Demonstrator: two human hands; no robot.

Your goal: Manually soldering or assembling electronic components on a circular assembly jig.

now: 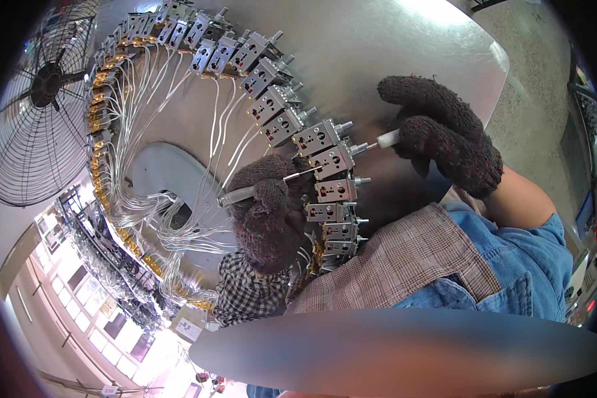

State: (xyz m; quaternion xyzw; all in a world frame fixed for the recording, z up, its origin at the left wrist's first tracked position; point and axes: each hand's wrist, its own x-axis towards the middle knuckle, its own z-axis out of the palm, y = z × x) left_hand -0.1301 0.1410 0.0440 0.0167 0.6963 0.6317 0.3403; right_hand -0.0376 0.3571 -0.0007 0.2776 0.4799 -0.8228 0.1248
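"Black wire makes up the fan (48, 85); where does it stand?"

"Left of the ring (262, 78). The ring itself is metal boxes set side by side in a curve."

"And within it?"

"White wires (121, 166) run in from the ring's left side and bunch toward its middle, by a grey disc (186, 167) that lies inside the ring."

"Next along?"

"A checked sleeve (252, 282) crosses the ring's lower part. Above it, the left hand (265, 215) is inside the ring, in a dark knitted glove."

"Holding anything?"

"Yes, its fingers are curled round a clear tool (235, 196). The thin shaft points toward the ring's right side."

"At what, exactly?"

"At one box (333, 162) in the ring's right side. The shaft's end lies over its face; whether the two touch is too fine to make out."

"And on that box's outer side?"

"A stem (358, 149) sticks outward from the ring. Just outside the ring, a white tool (388, 138) has its thin end lined up with that stem, contact unclear."

"Who has the white tool?"

"The right hand (448, 136), gloved too, right of the ring. Its lower digits grip the white tool; an upper finger stretches out above."

"Past that?"

"The metal table (474, 60) under the ring, then floor (544, 86) well to its right."
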